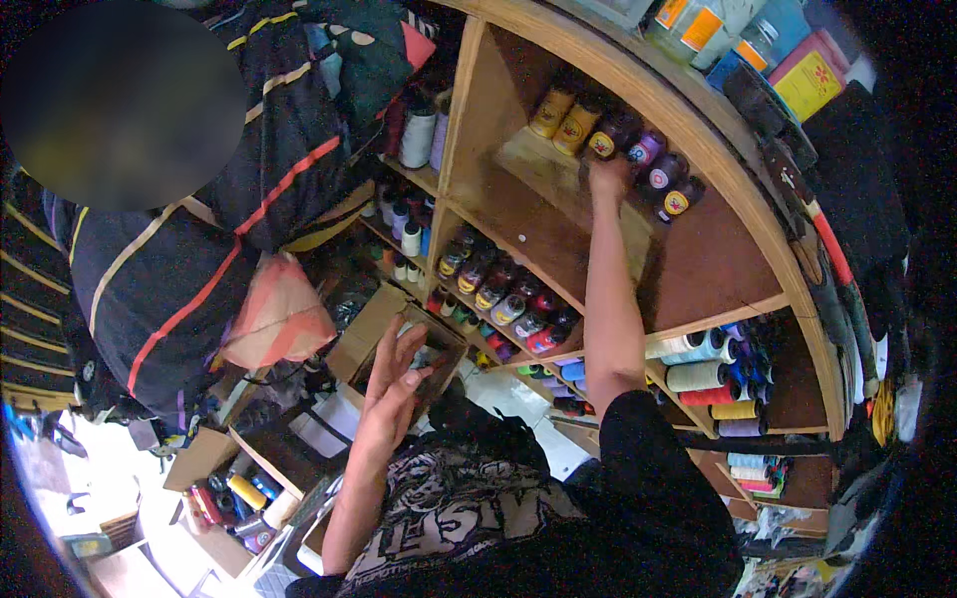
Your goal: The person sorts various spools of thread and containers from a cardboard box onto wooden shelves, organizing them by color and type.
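Note:
My right hand [610,179] reaches into the upper shelf compartment, its fingers curled against a dark thread spool [604,146] with a yellow round label; the fingertips are partly hidden. Beside that spool lies a purple thread spool [646,149], then more dark spools [681,199] to the right. Two yellow thread spools [568,132] lie on its left. These form a row at the back of the compartment. My left hand [392,389] is raised in front of my chest, fingers apart and holding nothing, above an open cardboard box [369,329].
The wooden shelf [459,120] has several lower compartments with rows of spools [508,299] and coloured thread cones [698,377]. Jars [688,25] stand on top. Striped cloth [179,289] hangs at left. Another cardboard box [209,453] holding spools sits lower left.

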A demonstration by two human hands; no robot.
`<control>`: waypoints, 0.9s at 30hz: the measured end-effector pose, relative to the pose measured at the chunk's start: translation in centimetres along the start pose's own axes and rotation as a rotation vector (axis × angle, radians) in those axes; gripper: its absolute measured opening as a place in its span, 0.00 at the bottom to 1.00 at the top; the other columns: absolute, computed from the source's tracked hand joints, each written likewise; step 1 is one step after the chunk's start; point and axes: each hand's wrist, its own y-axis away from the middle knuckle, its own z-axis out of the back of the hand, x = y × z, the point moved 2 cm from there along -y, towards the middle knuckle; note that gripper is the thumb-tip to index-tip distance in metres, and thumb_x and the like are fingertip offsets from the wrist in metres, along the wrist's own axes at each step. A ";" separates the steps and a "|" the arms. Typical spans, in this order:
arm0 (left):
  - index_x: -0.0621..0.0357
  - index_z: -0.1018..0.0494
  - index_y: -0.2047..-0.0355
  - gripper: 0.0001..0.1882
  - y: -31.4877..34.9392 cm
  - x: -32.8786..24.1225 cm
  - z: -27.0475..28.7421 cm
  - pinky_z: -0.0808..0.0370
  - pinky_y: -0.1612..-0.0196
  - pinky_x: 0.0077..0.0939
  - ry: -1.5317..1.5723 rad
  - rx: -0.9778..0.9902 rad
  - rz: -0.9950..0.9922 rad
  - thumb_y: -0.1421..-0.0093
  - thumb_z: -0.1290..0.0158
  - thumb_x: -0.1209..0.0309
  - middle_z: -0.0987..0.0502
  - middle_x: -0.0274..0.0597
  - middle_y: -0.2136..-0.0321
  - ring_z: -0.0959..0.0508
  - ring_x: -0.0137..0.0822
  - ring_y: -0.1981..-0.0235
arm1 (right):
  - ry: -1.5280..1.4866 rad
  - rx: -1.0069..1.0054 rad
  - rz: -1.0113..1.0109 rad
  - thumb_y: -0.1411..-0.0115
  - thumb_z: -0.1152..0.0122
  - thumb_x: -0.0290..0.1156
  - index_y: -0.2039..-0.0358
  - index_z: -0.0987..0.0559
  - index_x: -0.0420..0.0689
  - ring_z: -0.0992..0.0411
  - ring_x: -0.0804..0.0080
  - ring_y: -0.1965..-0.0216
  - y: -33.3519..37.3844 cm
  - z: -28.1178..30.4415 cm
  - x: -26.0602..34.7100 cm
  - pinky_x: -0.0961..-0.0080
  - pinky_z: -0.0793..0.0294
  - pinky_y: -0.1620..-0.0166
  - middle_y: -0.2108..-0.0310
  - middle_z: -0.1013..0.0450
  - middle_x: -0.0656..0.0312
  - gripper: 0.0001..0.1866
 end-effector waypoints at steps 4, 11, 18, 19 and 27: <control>0.59 0.51 0.39 0.32 0.7 -0.1 0.9 0.40 0.47 0.29 0.047 0.013 -0.026 0.43 0.53 0.68 0.39 0.48 0.45 0.40 0.39 0.43 | -0.022 -0.114 0.124 0.56 0.38 0.51 0.52 0.28 0.44 0.33 0.54 0.52 0.7 0.3 0.2 0.64 0.33 0.51 0.52 0.32 0.48 0.33; 0.64 0.27 0.74 0.07 7.8 -1.4 8.2 0.30 0.59 0.24 -0.595 -0.123 0.021 0.45 0.46 0.72 0.23 0.43 0.66 0.26 0.29 0.63 | -0.896 0.964 -0.118 0.41 0.47 0.35 0.62 0.25 0.34 0.29 0.70 0.61 18.9 3.7 4.2 0.76 0.28 0.62 0.62 0.27 0.56 0.15; 0.60 0.23 0.71 0.13 20.5 -6.4 19.8 0.28 0.67 0.26 -0.811 -0.721 0.292 0.46 0.46 0.62 0.22 0.43 0.73 0.23 0.31 0.72 | -0.242 2.015 0.480 0.40 0.48 0.36 0.63 0.22 0.39 0.27 0.75 0.67 39.5 -0.1 10.9 0.77 0.28 0.62 0.67 0.24 0.61 0.14; 0.62 0.24 0.70 0.14 22.2 -7.1 21.4 0.27 0.65 0.26 -0.975 -0.843 0.296 0.46 0.46 0.62 0.22 0.44 0.73 0.22 0.33 0.71 | -0.235 2.065 0.456 0.40 0.49 0.35 0.62 0.23 0.38 0.28 0.75 0.66 41.4 -0.4 11.8 0.78 0.28 0.62 0.66 0.25 0.60 0.14; 0.58 0.40 0.49 0.38 36.9 -7.8 38.7 0.34 0.53 0.47 -1.540 -1.556 0.470 0.58 0.38 0.58 0.32 0.53 0.53 0.31 0.52 0.53 | -0.236 2.192 0.562 0.40 0.49 0.32 0.58 0.25 0.38 0.29 0.76 0.64 49.4 -0.8 18.3 0.79 0.28 0.63 0.63 0.26 0.61 0.13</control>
